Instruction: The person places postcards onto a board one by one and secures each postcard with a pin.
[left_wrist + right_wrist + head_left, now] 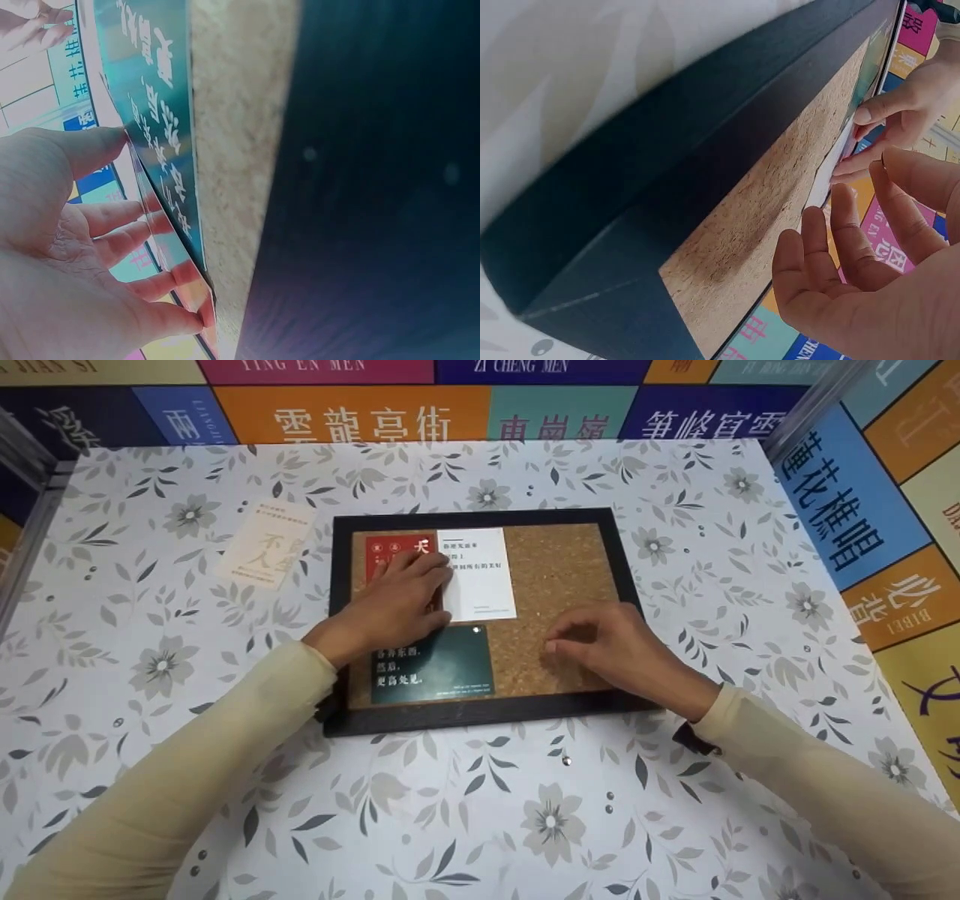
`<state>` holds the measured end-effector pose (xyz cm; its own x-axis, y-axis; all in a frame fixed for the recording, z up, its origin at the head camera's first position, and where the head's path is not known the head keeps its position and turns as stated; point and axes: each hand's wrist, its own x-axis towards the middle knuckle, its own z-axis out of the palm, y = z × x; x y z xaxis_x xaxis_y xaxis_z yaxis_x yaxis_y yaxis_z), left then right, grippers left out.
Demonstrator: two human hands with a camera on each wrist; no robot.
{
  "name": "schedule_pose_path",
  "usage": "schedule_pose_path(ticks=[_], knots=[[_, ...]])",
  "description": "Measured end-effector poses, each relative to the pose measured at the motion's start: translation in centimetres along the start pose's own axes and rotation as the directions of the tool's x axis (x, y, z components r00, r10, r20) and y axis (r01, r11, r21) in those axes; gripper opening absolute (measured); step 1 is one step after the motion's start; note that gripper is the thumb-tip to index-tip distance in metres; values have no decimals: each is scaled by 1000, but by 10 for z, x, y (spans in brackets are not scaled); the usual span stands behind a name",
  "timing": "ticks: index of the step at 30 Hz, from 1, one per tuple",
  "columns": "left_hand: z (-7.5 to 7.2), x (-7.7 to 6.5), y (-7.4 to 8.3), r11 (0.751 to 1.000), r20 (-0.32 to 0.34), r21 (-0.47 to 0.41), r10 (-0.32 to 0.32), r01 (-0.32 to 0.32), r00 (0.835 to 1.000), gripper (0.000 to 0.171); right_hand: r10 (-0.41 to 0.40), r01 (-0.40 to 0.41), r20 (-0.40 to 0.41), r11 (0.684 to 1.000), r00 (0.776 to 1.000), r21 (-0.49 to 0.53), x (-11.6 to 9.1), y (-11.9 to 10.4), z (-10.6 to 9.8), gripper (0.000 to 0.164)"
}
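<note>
A black-framed cork board [559, 570] lies on the table, and my left hand [397, 596] rests on it with fingers spread over a red card [379, 544]. Those fingertips reach the left edge of a white card [480, 577] beside it. Below, a dark green card [442, 664] with white writing bears a shiny round tack [477, 629] near its top right corner. Over the lower right cork, my right hand [619, 649] brings thumb and forefinger together. In the right wrist view they pinch a tiny dark pin [883, 159], mostly hidden by the fingertips.
A pale cream card [266, 544] lies on the floral tablecloth [300, 810] left of the board. Panels with large coloured lettering [360, 416] stand along the back and right edges of the table.
</note>
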<state>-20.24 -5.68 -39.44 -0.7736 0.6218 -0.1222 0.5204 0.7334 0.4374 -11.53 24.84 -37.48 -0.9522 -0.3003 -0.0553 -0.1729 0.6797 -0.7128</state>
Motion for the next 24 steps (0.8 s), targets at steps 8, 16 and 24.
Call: schedule_pose_path(ticks=[8, 16, 24], knots=[[0, 1, 0, 1000, 10, -1, -7, 7, 1000, 66, 42, -42, -13, 998, 999, 50, 11, 2, -1, 6], [0, 1, -1, 1000, 8, -1, -5, 5, 1000, 66, 118, -116, -22, 992, 993, 55, 21, 4, -3, 10], [0, 1, 0, 1000, 7, -4, -7, 7, 1000, 65, 121, -119, -27, 991, 992, 65, 30, 4, -7, 12]])
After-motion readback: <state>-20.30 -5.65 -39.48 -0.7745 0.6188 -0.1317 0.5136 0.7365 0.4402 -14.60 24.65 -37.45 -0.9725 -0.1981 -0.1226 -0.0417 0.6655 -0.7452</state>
